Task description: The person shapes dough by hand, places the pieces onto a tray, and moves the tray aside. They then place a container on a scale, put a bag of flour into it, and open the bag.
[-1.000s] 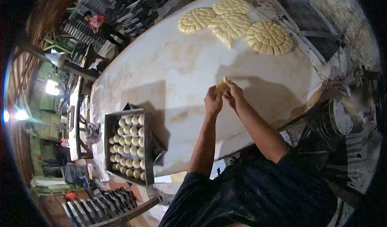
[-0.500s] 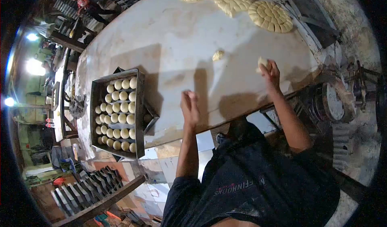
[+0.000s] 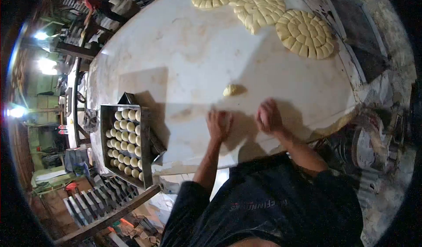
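Observation:
My left hand [image 3: 220, 125] is low over the near side of the table, its fingers curled and thumb bent inward. Anything beneath its palm is hidden. To its right, my right hand [image 3: 269, 116] is closed and slightly blurred, its fingers wrapped around a piece of dough that is mostly covered. A small loose lump of dough [image 3: 231, 90] lies on the tabletop just beyond and between both hands. Farther off, at the upper right, a coiled round of cut dough [image 3: 305, 34] lies flat beside another scored dough slab [image 3: 259, 10].
Left of my hands, a metal tray [image 3: 146, 150] holds rows of round dough balls. The pale table [image 3: 189, 49] has a curved near edge against my body. A stack of metal pans [image 3: 103, 201] sits at the lower left. Another person [image 3: 94, 5] bends over at the upper left.
My right hand has come down and left with its dough, nearer my left hand. My left hand has moved slightly right. The view has shifted, so the tray and dough appear lower.

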A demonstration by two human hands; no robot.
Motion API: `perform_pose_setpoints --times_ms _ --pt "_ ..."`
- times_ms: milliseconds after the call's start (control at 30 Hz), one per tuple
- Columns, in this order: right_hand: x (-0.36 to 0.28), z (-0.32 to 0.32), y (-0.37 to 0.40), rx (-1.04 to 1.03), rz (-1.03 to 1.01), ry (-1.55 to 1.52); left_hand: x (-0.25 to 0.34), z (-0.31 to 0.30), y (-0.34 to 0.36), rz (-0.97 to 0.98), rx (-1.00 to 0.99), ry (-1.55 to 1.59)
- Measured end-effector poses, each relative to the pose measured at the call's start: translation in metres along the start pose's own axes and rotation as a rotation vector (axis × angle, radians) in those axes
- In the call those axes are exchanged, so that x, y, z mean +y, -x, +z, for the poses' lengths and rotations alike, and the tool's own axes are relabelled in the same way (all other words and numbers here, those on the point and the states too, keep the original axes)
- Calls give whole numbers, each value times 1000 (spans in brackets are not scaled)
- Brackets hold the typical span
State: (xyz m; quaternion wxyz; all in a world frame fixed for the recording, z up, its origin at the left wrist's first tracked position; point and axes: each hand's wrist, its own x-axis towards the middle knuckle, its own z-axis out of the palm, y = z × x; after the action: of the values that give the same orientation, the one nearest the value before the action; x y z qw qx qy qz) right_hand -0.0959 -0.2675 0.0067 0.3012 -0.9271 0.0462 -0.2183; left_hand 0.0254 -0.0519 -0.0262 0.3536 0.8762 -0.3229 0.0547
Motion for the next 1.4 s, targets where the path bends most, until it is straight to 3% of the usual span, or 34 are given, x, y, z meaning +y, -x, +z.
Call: perform_pose_setpoints --times_ms 33,67,133,167,200,233,267,300,333,367,433,467,500,600,700,733,800,833,900,933,1000,1067,1133,1167,1200,1267,1300,1333,1400 --pt "2 0 21 -24 -117 -8 -34 14 37 245 -264 -427" --pt "4 -16 33 -109 -172 -17 2 -22 53 174 -182 -93" --pt "53 -28 56 -136 -294 171 -33 -48 76 323 -472 -246" --pt "62 -58 35 -230 -199 121 -43 -61 65 203 -311 -162" --pt "74 -67 18 -130 -95 178 -48 -71 46 89 -162 -63" --pt "79 -69 -7 -7 -70 180 -54 -69 21 99 -102 -90" --pt "80 -60 -26 13 -118 175 -58 -62 0 -16 -7 -155" --pt "76 -47 -39 67 35 179 -57 -54 -19 -140 79 -210" --pt "72 -33 -47 115 194 177 -14 -64 -49 -164 -27 -245" --pt "69 -15 -51 240 153 324 -32 -37 -52 -137 73 -249" --pt "54 -2 -44 151 98 162 -14 -8 -51 -316 170 -7" --pt "64 20 -29 180 -39 192 -15 5 -38 -184 112 -62" --pt "66 17 -23 -85 26 131 11 -2 -27 -167 150 5" --pt "39 3 -68 -188 -10 -124 32 -8 2 -48 169 -194" --pt "24 18 -105 -71 -148 -228 28 -5 5 -425 -141 -105" --pt "25 37 -112 -131 -136 -248 27 -4 -3 -433 -146 -111" --pt "11 45 -120 -189 -121 -279 32 -11 -27 -379 144 146" --pt "2 40 -128 -294 -142 -232 39 -14 -37 -376 147 139" --pt "-11 38 -137 -420 -198 -222 60 -26 -58 -489 51 414" --pt "-12 32 -140 -414 -205 -218 57 -25 -57 -537 -120 647" --pt "-22 3 -146 -460 -208 -407 74 -26 -63 -607 -238 787" --pt "-8 -13 -142 -422 -211 -406 74 -23 -58 -553 -284 917" --pt "-9 -48 -137 -664 230 -614 75 -17 -52 -545 -332 887" --pt "15 -34 -123 -678 317 -709 85 -17 -53 -543 -312 880" --pt "21 -26 -108 -677 324 -700 91 -15 -54 -542 -316 891" --pt "19 -20 -87 -435 409 -807 104 -11 -58 -444 -285 718" --pt "4 -30 -80 -472 528 -900 111 -13 -61 -307 -273 656" --pt "10 -24 -71 -474 537 -891 112 -8 -62 -310 -278 668" --pt "6 -18 -60 -239 274 -700 114 0 -64 -121 -292 479"
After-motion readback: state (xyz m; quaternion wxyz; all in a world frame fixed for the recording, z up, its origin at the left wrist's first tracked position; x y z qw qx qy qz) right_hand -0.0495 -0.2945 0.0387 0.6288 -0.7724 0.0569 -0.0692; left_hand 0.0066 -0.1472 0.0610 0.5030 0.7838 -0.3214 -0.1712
